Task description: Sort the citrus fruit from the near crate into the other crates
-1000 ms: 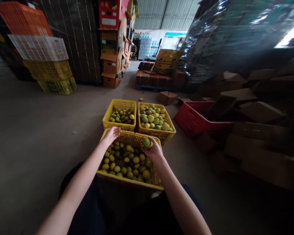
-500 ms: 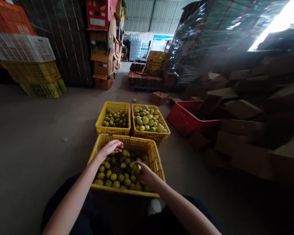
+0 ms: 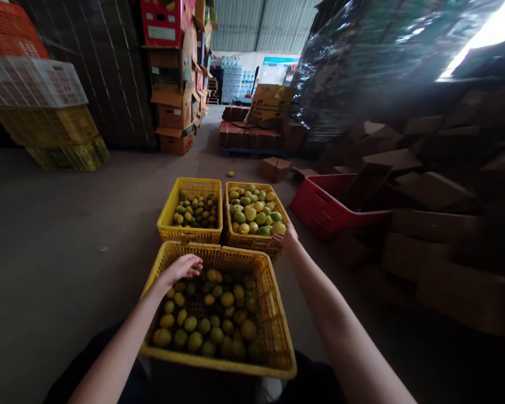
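Note:
Nearest me is a large yellow plastic crate (image 3: pixel 284 336) with green and yellow fruits (image 3: pixel 204 325), round to oval, over its bottom. My left hand (image 3: pixel 184 267) hovers above its back left part, fingers loosely bent and apart, holding nothing. My right hand (image 3: pixel 287 235) reaches to the front right corner of the far right yellow crate (image 3: pixel 246 241), which is heaped with larger pale fruits (image 3: pixel 250 213). Its fingers look stretched out beside a yellow fruit (image 3: pixel 279 228) at that corner. To the left stands another yellow crate (image 3: pixel 189 234) holding smaller fruits (image 3: pixel 197 209).
A red crate (image 3: pixel 320 210) and a heap of cardboard boxes (image 3: pixel 429 235) lie to the right. One fruit (image 3: pixel 230 174) rests on the floor behind the crates, near a small carton (image 3: pixel 275 168). Stacked crates (image 3: pixel 63 120) and a column of cartons (image 3: pixel 172 115) stand left.
My right hand has moved from inside the near crate, where it held a green fruit, forward and right to the far right crate. My left hand has stayed over the near crate.

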{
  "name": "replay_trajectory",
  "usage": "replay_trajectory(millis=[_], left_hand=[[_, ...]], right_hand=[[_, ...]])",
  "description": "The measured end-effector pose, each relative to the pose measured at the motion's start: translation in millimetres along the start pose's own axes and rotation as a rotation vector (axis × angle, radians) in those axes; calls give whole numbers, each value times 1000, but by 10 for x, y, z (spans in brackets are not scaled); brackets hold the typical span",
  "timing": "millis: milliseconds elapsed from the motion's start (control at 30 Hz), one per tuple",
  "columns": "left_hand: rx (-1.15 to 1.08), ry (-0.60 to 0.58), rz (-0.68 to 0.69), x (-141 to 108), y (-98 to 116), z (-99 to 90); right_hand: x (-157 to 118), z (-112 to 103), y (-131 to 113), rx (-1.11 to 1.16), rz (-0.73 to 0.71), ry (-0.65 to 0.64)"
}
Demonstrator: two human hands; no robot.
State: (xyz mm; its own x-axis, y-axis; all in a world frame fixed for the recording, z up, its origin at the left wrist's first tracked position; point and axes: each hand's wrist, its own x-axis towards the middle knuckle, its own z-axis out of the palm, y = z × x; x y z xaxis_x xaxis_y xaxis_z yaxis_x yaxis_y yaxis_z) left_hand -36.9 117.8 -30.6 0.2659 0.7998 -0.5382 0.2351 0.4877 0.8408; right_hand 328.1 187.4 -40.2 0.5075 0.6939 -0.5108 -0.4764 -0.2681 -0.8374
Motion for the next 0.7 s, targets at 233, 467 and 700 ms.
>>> replay_trajectory(millis=[233, 467, 700], left_hand=[[66, -16, 22, -32, -5, 58], [104, -36, 58, -168, -31, 66], [266, -57, 121, -240, -178, -35]], right_hand=[[-315, -270, 732, 11, 268, 24], [-670, -467, 776, 25, 289, -19], [-990, -456, 931, -23, 229, -103]])
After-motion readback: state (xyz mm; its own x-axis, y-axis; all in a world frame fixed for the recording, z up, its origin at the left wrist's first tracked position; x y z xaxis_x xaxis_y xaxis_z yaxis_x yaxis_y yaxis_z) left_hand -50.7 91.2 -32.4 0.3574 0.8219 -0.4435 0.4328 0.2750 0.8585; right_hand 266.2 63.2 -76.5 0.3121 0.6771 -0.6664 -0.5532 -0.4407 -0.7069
